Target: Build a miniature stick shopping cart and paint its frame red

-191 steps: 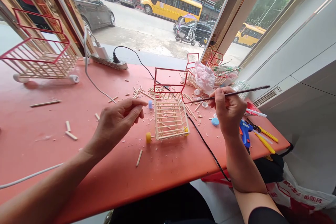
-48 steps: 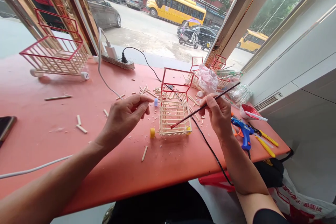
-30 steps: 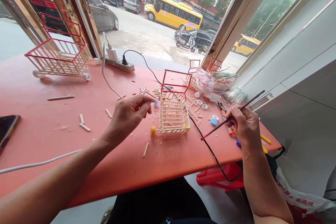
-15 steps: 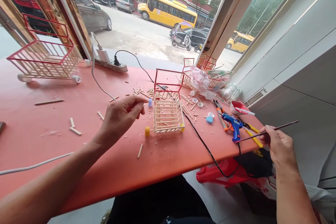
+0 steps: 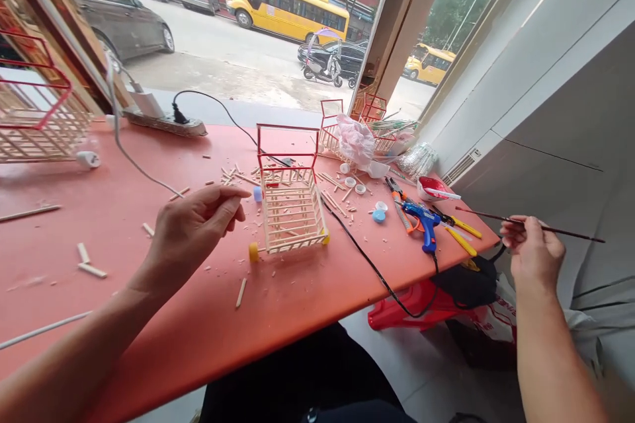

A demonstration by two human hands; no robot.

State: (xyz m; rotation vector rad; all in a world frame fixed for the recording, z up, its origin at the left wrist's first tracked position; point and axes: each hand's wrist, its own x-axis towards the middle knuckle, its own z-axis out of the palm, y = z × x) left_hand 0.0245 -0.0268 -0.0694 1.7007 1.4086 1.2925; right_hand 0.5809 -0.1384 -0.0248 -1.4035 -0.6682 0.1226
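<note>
A small shopping cart made of thin wooden sticks (image 5: pixel 292 211) stands on the pink table, its handle frame and top rear edge painted red. It has yellow wheels at the near end and a blue one (image 5: pixel 257 193) at the far left. My left hand (image 5: pixel 198 221) hovers just left of the cart, thumb and forefinger closed close to the blue wheel; nothing shows between them. My right hand (image 5: pixel 536 248), beyond the table's right edge, grips a thin dark paintbrush (image 5: pixel 570 232) with its tip pointing left. Near that tip sits a small bowl of red paint (image 5: pixel 430 189).
A blue glue gun (image 5: pixel 425 221) and pliers (image 5: pixel 464 238) lie at the right edge. Wooden stick pieces (image 5: pixel 238 175) and bottle caps (image 5: pixel 379 215) are scattered about. Another cart (image 5: pixel 44 119) stands left, more behind. A power strip (image 5: pixel 169 124) lies by the window; a black cord (image 5: pixel 367 254) crosses the table.
The view has shifted right. My right hand has drawn the paintbrush away to the right, its tip rising from the glue gun toward the paint bowl. My left hand stays beside the cart.
</note>
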